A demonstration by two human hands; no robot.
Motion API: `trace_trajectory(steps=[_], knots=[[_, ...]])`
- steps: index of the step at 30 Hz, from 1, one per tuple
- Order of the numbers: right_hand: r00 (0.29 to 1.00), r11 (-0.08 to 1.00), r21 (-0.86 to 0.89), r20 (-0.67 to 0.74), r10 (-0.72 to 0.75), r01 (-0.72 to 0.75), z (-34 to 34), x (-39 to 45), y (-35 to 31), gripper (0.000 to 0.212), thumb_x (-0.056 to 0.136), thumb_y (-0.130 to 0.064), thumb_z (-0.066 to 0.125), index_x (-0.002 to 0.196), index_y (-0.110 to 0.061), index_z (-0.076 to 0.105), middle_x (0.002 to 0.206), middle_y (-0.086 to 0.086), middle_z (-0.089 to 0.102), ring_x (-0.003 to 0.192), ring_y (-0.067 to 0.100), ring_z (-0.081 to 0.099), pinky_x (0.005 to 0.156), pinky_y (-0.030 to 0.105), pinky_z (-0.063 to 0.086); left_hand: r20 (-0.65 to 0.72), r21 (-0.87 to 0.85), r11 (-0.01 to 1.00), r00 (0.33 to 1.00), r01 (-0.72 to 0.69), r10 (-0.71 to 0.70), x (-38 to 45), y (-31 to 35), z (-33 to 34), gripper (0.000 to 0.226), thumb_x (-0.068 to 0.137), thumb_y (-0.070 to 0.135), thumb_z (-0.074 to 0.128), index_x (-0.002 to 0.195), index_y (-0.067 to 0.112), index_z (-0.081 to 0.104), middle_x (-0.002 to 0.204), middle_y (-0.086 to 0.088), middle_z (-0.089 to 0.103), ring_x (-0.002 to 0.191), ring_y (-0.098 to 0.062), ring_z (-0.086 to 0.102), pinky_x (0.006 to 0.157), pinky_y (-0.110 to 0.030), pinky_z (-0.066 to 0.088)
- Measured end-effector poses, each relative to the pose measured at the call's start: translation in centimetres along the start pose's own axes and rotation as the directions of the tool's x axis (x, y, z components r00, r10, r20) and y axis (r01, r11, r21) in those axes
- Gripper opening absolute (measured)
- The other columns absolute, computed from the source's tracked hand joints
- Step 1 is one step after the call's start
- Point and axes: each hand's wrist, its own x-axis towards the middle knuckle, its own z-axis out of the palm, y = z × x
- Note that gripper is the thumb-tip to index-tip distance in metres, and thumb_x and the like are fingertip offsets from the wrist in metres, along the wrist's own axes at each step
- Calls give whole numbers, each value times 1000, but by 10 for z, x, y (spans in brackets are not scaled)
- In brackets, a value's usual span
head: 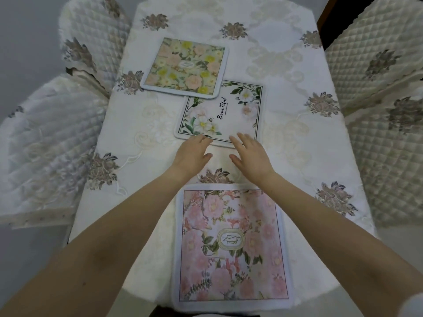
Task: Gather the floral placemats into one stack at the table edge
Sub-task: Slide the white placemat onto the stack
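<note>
Cloth-covered table [286, 92] under three placemats [220, 113]

Near placemat [232, 245]: pink blossoms, green leaves, pale pink ground, thin dark frame line, light grey-blue border, cream oval badge at centre.
Middle placemat [220, 113]: white ground, white and blush flowers with green leaves in corners, dark frame line, black script "Beautiful".
Far placemat [184, 66]: peach and yellow flowers, green foliage, pale green ground, light border, small white oval label.
Counter cloth [286, 92]: ivory, tone-on-tone scroll weave, scattered taupe-grey embroidered flowers.
Chair covers [377, 72]: cream diamond quilting, same taupe flowers.
</note>
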Motion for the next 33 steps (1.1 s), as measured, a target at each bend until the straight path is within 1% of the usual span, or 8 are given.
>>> trace_trajectory(steps=[4,7,10,15,19,23,29,33], knots=[[994,997,-29,83,73,-71,13,38,19,54,98,-33,45,146,-16,26,155,17,23,142,37,18,115,51,21,29,21,998,998,57,-58,34,-20,5,52,87,23,61,134,10,44,137,-16,46,124,-33,42,100,-46,39],[984,992,-122,169,54,-34,25,52,30,58,98,-40,41,148,-20,19,157,18,15,144,38,11,116,53,16,53,38,999,998,32,-34,52,-31,10,58,86,27,63,137,13,40,145,-17,37,132,-32,35,105,-47,34],[973,985,-173,231,22,18,34,57,38,59,98,-43,37,149,-22,15,157,19,12,144,40,8,115,52,14,109,142,989,994,-40,24,63,-39,19,61,86,35,62,138,16,37,147,-14,36,133,-31,35,107,-45,33],[955,948,-287,292,-51,138,36,67,45,53,101,-19,33,148,-13,10,152,32,14,137,51,16,112,57,24,155,281,950,984,-133,92,74,-49,28,52,90,34,56,135,16,38,142,-16,40,127,-33,40,96,-45,40],[943,907,-376,327,-61,189,32,71,39,52,99,-7,27,147,-6,7,148,38,16,132,57,23,107,61,29,192,373,904,971,-210,146,74,-50,28,44,96,19,47,137,8,35,143,-23,38,129,-37,38,88,-46,46],[950,906,-383,305,-61,181,21,72,40,53,96,0,30,145,-3,13,148,32,24,131,48,31,106,56,31,193,379,901,970,-210,145,70,-44,25,51,89,-1,46,137,6,32,143,-26,38,130,-42,37,94,-48,44],[954,918,-350,288,-85,187,5,60,37,55,93,0,36,145,-7,20,144,25,33,126,40,39,102,49,36,148,335,914,971,-226,186,57,-34,18,44,92,11,41,136,8,35,140,-26,42,128,-41,40,101,-50,40],[958,919,-345,269,-98,191,0,46,35,56,93,-2,41,145,-9,21,142,23,38,122,38,44,100,47,39,135,365,909,978,-201,162,46,-29,12,59,87,-4,46,142,12,28,146,-22,36,134,-37,34,107,-44,34]])
